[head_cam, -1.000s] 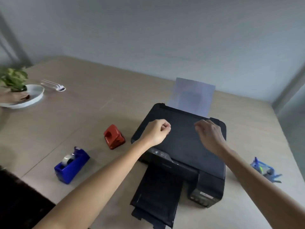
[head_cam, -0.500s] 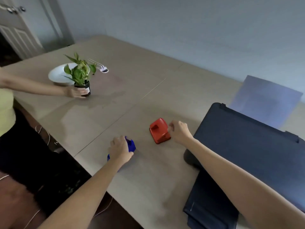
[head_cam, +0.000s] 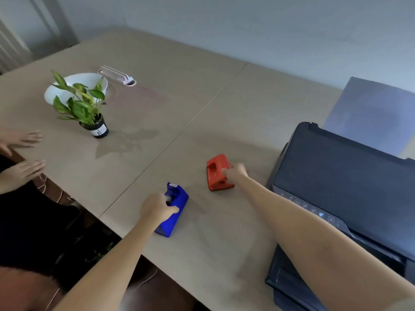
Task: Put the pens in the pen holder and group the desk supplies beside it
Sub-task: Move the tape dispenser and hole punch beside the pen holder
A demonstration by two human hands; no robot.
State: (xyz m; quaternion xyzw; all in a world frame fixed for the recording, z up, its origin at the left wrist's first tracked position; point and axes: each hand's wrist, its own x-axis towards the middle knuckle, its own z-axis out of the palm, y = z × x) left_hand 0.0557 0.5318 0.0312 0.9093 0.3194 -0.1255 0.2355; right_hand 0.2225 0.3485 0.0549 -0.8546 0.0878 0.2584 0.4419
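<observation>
A blue tape dispenser (head_cam: 177,198) lies near the table's front edge, and my left hand (head_cam: 157,208) is wrapped over its near end. A red hole punch (head_cam: 215,173) sits a little further right. My right hand (head_cam: 234,172) grips its right side. Both objects rest on the wooden table (head_cam: 179,108). No pens and no pen holder are in view.
A black printer (head_cam: 341,180) with a sheet in its rear tray fills the right side. At the far left stand a small potted plant (head_cam: 89,113), a white bowl (head_cam: 67,86) and a white stapler-like item (head_cam: 118,77). Another person's hands (head_cam: 22,153) rest at the left edge.
My hands left the printer top, reached left and closed on the tape dispenser and the hole punch. The other person set the plant down and drew their hands back.
</observation>
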